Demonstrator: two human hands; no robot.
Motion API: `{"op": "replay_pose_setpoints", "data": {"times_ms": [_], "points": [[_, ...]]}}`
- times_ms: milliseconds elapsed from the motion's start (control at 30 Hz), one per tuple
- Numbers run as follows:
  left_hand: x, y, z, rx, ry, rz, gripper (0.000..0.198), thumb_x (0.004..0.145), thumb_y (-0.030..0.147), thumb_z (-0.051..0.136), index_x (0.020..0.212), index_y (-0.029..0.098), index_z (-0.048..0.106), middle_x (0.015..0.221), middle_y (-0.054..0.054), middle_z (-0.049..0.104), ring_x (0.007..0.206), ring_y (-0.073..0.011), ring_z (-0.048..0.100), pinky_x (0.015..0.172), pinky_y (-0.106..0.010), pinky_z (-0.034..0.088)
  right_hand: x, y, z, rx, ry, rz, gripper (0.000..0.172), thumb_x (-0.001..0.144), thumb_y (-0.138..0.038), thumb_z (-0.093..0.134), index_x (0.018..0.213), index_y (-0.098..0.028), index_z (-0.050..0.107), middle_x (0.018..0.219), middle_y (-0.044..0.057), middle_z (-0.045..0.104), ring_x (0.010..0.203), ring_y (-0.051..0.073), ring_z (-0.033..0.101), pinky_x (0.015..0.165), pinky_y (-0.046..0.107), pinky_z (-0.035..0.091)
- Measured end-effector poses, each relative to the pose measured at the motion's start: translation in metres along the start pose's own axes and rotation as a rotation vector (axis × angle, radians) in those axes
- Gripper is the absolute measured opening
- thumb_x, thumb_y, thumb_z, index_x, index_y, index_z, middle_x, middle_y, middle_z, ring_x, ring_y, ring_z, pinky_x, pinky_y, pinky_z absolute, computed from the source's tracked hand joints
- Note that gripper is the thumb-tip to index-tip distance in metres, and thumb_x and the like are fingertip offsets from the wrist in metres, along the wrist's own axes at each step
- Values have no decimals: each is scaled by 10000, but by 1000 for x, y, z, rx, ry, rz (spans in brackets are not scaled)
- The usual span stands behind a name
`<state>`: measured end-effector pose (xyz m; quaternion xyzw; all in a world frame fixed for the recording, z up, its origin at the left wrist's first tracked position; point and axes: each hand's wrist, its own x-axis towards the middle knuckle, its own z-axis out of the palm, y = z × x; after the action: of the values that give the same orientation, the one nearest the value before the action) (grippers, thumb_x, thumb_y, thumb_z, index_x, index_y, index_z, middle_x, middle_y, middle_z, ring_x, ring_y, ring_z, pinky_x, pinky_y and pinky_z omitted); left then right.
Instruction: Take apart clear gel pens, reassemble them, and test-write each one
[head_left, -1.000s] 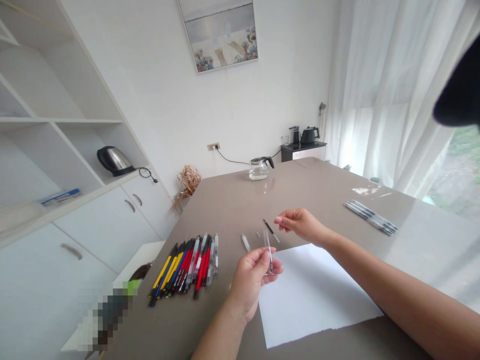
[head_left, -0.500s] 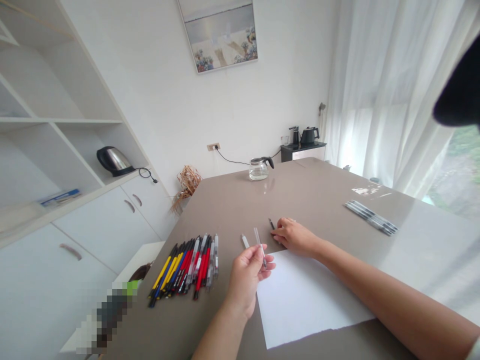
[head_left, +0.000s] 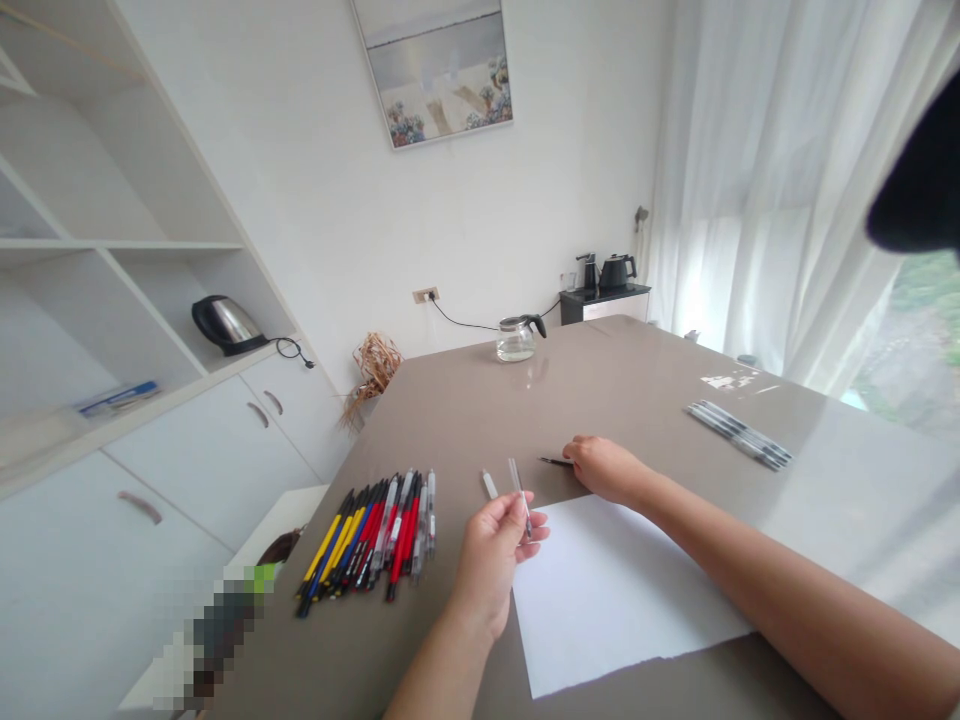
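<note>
My left hand [head_left: 489, 560] pinches a clear pen barrel [head_left: 517, 484] between thumb and fingers, its hollow end pointing up and away. Just beyond it, a short whitish pen part [head_left: 490, 485] lies on the table. My right hand [head_left: 609, 468] rests on the tabletop above the paper's far edge, fingers closed on a thin dark pen refill [head_left: 555, 461]. The refill's tip points left, while its other end is hidden in the fingers. A white sheet of paper [head_left: 630, 600] lies under my right forearm.
Several coloured and clear pens [head_left: 367, 535] lie in a heap at the left on the brown table [head_left: 450, 420]. Several clear pens [head_left: 739, 436] sit in a row at the right, near white scraps [head_left: 727, 381]. A glass pot [head_left: 516, 340] stands at the far edge.
My right hand has shifted slightly right, and the dark refill has swung from steeply slanted to nearly sideways. My left hand still holds the clear barrel in about the same place.
</note>
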<state>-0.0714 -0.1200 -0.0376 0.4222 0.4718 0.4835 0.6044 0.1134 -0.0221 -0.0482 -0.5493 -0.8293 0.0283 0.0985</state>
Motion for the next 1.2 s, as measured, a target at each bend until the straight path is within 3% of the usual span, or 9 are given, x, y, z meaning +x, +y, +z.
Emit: {"op": "replay_pose_setpoints", "data": {"times_ms": [233,300,367,467,567,833,1200], "points": [[-1,-1,2,110,-8,41,438,701,474,506,986,143,537,888,-106,599,760,-167,575,635,-266,422,-2,3,-5,70,41,-2,201,658,-60,421,741,-157,576,801,73,581,703,148,541,580,223,352],[-1,-2,2,139,-16,48,425,709,463,503,987,143,538,902,-108,595,764,-166,572,639,-270,422,-1,1,-15,291,127,23,167,682,-98,427,757,-162,561,742,50,578,658,133,534,575,223,371],[-1,-2,3,157,-16,46,414,708,450,511,983,142,543,902,-108,597,762,-165,572,644,-274,421,-2,-4,-31,663,190,38,128,734,-195,429,784,-159,542,675,32,572,603,121,532,559,229,399],[-2,-1,3,167,-6,37,405,691,429,542,973,139,554,887,-105,606,759,-166,573,651,-276,419,-8,-17,-56,1201,212,-12,231,757,-356,449,812,-146,528,738,51,585,633,126,559,580,251,444],[-2,-1,4,170,-4,32,401,671,415,569,961,138,565,866,-100,614,753,-164,572,656,-277,418,-16,-30,-72,1416,218,-65,272,729,-399,501,801,-138,529,761,58,580,639,124,563,592,262,458],[-1,0,4,197,-7,34,397,669,394,574,966,131,572,837,-94,612,721,-160,566,643,-282,419,-20,-40,-67,1370,147,-74,274,722,-406,516,763,-136,538,714,47,589,610,115,555,576,260,451],[-1,-2,2,191,-60,39,376,706,407,529,956,131,578,788,-78,586,675,-140,550,623,-268,407,-18,-36,-64,1344,151,-62,275,719,-405,518,765,-135,546,692,43,586,599,108,540,569,252,443]]}}
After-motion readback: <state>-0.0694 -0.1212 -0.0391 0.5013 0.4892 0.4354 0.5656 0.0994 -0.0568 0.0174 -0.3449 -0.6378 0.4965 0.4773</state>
